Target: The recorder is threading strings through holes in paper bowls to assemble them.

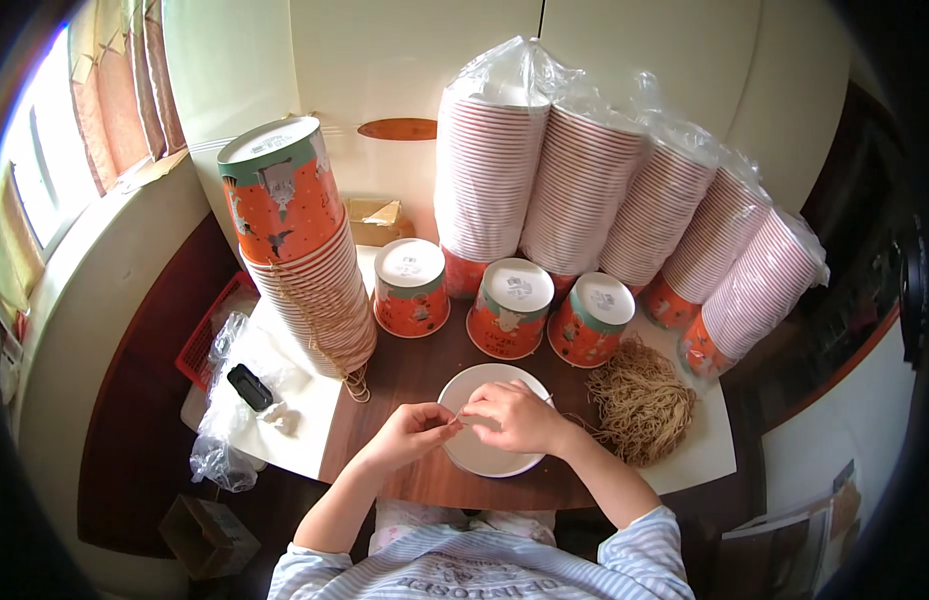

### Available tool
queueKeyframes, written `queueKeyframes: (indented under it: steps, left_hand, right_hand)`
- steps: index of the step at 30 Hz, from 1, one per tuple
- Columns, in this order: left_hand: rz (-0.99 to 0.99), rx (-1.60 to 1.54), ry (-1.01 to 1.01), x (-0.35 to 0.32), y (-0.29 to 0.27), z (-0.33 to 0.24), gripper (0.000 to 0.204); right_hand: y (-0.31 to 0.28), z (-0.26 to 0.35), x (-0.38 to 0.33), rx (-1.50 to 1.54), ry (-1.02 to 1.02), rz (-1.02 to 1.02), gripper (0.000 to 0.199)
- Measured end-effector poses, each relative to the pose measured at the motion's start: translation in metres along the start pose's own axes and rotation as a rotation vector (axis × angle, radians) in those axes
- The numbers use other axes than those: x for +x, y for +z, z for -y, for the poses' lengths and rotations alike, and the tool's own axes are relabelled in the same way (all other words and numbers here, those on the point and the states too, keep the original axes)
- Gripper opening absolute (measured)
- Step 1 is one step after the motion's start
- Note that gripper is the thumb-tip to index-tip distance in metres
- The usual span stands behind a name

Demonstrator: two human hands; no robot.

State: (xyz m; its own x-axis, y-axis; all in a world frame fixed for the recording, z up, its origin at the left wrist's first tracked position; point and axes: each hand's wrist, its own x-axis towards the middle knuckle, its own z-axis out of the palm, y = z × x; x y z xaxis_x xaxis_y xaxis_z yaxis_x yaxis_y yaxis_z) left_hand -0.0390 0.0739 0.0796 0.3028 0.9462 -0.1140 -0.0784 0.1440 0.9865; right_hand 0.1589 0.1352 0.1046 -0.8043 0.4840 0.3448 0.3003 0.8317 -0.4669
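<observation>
A white paper bucket (482, 462) stands mouth up in front of me, its pale inside showing. Over its left rim my left hand (421, 432) is closed in a pinch. My right hand (517, 418) reaches across the mouth, thumb and fingers pinched close to the left fingertips. Between the two hands a thin string seems to be held; its exact course is hard to see. A loose strand trails by the right wrist toward a tangled heap of tan string (640, 402) on the right.
Three upturned orange buckets with green bands (412, 288) stand behind. At left rises a tall nested stack (310, 290) with string draped down it. Plastic-wrapped bucket stacks (493, 175) line the back right. A black object (249, 387) lies on plastic at left; a cardboard box (209, 535) sits below.
</observation>
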Motion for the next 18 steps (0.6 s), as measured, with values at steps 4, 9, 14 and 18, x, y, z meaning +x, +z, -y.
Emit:
queueKeyframes:
  steps: [4,9,14,18]
  left_hand:
    - [0.072,-0.069,-0.051,0.001,-0.009,0.007,0.013]
    - [-0.004,-0.076,0.045,0.000,-0.012,0.013,0.014]
    - [0.011,-0.081,0.044,-0.002,-0.016,0.011,0.014]
    - [0.098,-0.129,0.056,-0.002,-0.017,0.010,0.013]
  right_hand:
    - [0.016,0.001,-0.001,-0.124,-0.031,-0.089,0.009]
    - [0.019,0.003,-0.004,-0.142,-0.011,-0.137,0.005]
    - [0.024,0.009,-0.001,-0.127,0.042,-0.212,0.015]
    - [0.027,0.013,0.001,-0.115,0.037,-0.213,0.021]
